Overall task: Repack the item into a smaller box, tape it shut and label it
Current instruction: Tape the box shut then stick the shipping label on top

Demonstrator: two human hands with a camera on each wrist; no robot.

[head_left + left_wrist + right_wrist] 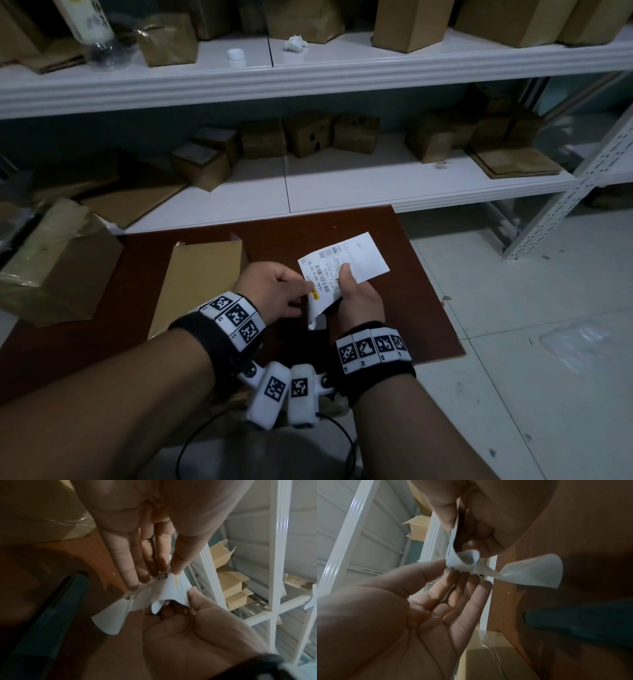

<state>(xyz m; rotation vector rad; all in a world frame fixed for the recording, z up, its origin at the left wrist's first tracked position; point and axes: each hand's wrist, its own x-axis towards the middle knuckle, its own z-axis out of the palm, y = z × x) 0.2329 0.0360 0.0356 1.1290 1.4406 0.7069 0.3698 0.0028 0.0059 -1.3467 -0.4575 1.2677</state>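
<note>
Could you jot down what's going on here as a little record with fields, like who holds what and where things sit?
Held item: shipping label, above the table
Left hand: pinches the label's lower corner
Right hand: thumb on the label's printed face, gripping it
Label state: lower corner curling away
Box: closed, on brown table, left of hands
Background: shelves with cartons

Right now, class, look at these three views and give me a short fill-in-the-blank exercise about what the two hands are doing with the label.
1. Both hands hold a white shipping ____ printed with barcodes.
2. The right hand presses its ____ on the printed face of the label.
3. The left hand pinches the label's ____ corner, where the backing curls away.
4. Under the hands lies a reddish-brown ____ bearing a flat brown box.

Missing words: label; thumb; lower; board
</note>
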